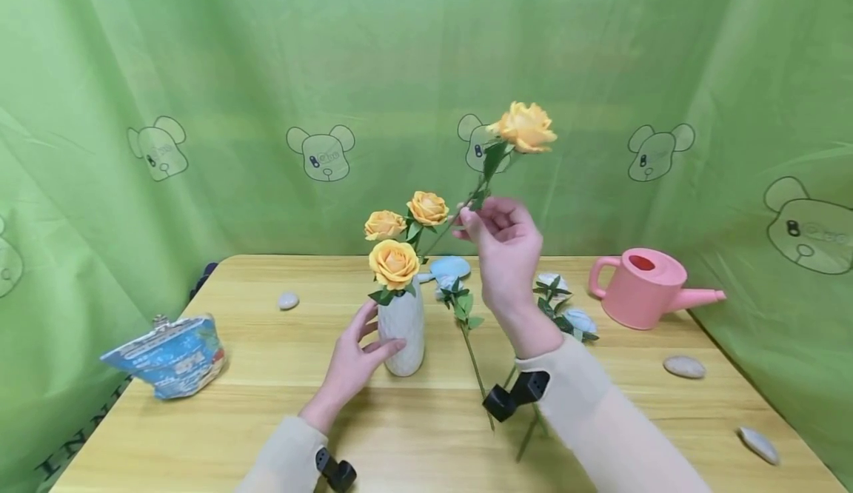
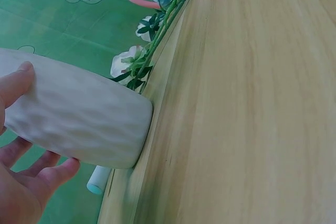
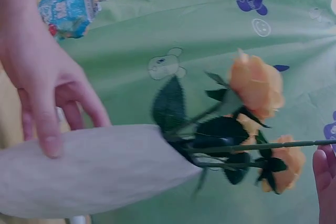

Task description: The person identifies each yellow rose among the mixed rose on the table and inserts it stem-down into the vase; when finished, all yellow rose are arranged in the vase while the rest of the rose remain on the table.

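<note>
A white textured vase (image 1: 405,337) stands upright on the table, with three yellow-orange roses (image 1: 395,263) in its mouth. My left hand (image 1: 353,356) holds its side, thumb at the front and fingers round the far side; the left wrist view shows the thumb on the vase wall (image 2: 79,108). Above and to the right, my right hand (image 1: 509,256) pinches the stem of another yellow-orange rose (image 1: 526,129), tilted with its bloom up to the right. In the right wrist view this stem (image 3: 294,145) runs down to the vase mouth among dark green leaves.
Pale blue and white roses (image 1: 578,321) with long stems lie right of the vase. Beyond are a pink watering can (image 1: 643,289) and grey stones (image 1: 684,366). A light-blue object (image 1: 449,266) is behind the vase; a blue clipped bag (image 1: 180,360) stands left. Green curtain (image 1: 400,49) surrounds the table.
</note>
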`<state>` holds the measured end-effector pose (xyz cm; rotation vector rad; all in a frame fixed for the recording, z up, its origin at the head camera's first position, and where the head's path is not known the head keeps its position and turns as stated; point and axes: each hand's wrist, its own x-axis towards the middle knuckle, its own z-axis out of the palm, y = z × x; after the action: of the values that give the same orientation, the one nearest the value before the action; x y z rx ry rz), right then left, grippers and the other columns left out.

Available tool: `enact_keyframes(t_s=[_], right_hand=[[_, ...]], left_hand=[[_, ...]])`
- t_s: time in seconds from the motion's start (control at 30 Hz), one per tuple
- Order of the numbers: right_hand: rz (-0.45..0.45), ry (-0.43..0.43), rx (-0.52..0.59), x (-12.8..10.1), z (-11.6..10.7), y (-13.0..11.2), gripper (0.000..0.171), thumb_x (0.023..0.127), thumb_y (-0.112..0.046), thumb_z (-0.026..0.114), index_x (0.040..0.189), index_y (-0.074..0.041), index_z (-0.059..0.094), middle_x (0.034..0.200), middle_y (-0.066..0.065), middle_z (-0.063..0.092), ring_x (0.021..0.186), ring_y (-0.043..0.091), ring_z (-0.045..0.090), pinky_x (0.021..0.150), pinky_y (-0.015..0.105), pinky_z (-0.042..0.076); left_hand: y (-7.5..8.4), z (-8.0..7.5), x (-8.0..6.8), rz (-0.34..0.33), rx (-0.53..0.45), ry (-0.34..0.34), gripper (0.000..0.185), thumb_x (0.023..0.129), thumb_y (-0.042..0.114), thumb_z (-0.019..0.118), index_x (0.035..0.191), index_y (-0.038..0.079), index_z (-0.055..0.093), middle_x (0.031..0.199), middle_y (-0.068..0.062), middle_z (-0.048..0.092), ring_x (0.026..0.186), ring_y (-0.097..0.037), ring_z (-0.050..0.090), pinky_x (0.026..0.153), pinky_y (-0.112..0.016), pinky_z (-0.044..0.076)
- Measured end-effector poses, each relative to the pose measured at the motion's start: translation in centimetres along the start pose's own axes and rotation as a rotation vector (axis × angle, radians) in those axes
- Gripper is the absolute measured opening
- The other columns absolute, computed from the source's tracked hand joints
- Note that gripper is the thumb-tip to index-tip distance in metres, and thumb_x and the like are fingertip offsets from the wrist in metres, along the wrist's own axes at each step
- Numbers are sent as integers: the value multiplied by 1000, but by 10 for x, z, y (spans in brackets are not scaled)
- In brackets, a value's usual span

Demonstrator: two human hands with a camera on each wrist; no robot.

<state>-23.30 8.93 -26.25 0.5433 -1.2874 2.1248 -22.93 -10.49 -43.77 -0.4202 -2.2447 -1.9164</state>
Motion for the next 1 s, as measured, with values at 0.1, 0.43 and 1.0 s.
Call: enact_keyframes(t_s=[0.1,0.43,1.0], right_hand=[[29,-29,-41,-8,2,8,23,80,14,61,90,-6,56,81,10,63,71,20,65,66,34,57],[168,-20,-146,-35,-5,43,16,81,7,66,91,-1,57,85,13,65,74,20,66,69,38,57],[421,-91,-271,-78,-53,77,22,81,4,67,100,11,57,88,17,64,78,29,64,70,39,57]], left_hand=[[-2,0,1,-3,2,4,72,77,24,77,138,38,39,133,2,45,115,-24,49,89,-33,50],[14,1,-4,-17,-11,-10,74,80,12,74,142,21,36,137,-11,43,117,-32,47,91,-40,48],[32,-3,-7,-23,9,-11,73,80,9,73,143,14,36,138,-12,43,117,-33,48,91,-40,48]])
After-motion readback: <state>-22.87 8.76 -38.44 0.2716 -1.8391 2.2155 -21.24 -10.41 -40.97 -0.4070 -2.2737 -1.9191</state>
